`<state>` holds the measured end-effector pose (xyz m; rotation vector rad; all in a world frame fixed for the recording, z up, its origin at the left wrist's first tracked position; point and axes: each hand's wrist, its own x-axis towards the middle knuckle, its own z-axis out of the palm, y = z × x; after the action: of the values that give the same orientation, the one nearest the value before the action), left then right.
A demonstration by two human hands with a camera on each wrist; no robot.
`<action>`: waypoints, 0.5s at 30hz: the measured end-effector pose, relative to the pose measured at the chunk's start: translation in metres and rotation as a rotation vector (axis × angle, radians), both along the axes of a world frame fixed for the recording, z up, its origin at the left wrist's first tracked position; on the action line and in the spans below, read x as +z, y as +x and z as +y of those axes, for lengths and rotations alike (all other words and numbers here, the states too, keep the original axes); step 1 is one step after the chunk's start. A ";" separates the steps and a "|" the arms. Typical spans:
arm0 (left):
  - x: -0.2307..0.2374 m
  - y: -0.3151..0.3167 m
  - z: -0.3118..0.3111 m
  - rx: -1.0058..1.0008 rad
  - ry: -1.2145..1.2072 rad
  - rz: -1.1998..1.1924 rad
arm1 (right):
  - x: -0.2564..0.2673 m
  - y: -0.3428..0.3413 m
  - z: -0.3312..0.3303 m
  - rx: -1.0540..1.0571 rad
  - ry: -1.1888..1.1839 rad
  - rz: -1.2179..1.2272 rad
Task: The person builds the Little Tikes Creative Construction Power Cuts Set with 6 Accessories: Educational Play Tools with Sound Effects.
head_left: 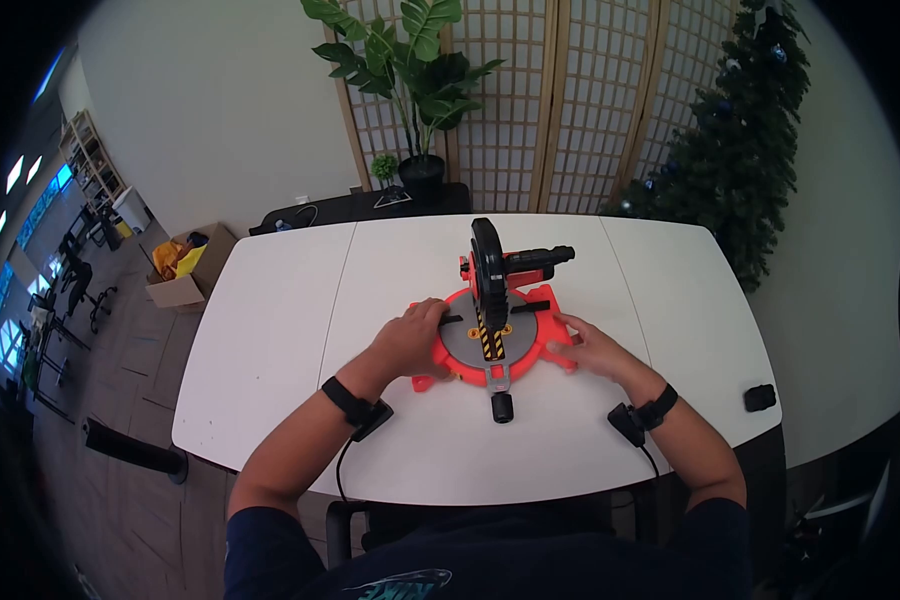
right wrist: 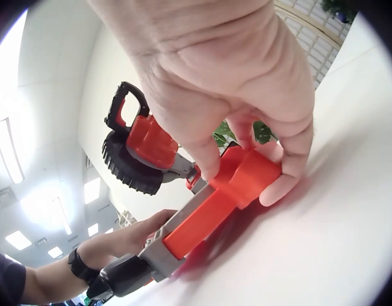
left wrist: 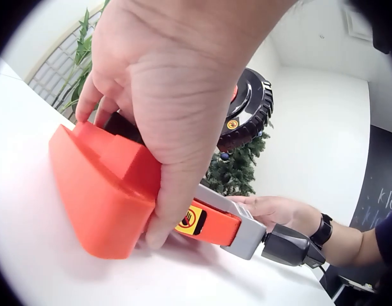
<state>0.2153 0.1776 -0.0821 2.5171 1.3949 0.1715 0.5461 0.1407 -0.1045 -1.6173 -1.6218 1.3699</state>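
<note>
A toy miter saw (head_left: 462,342) stands on the white table, with an orange-red base, a grey round turntable and a black toothed blade guard raised above it. At its left side, my left hand (head_left: 408,342) grips the orange base (left wrist: 97,197), thumb at the front and fingers over the back. My right hand (head_left: 602,354) holds the base's right wing (right wrist: 247,175), its thumb and fingers on opposite sides. Toward me, a black knob (head_left: 502,408) sticks out from the turntable between both hands.
The white table (head_left: 270,330) has a small black object (head_left: 759,398) near its right edge. Behind it stand a potted plant (head_left: 422,175), a lattice screen (head_left: 505,120) and a decorated tree (head_left: 735,150). A cardboard box (head_left: 210,265) is on the floor at left.
</note>
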 end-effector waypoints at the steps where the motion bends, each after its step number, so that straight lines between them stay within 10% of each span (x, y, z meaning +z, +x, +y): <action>1: 0.001 -0.002 0.000 -0.002 -0.034 -0.004 | -0.002 0.001 0.000 0.000 0.001 -0.001; 15: -0.008 -0.016 -0.001 -0.022 -0.050 0.008 | 0.012 -0.003 -0.025 0.159 0.113 -0.402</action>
<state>0.1995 0.1770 -0.0902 2.4940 1.3576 0.1206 0.5428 0.1160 -0.0921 -1.8116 -2.0557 1.0459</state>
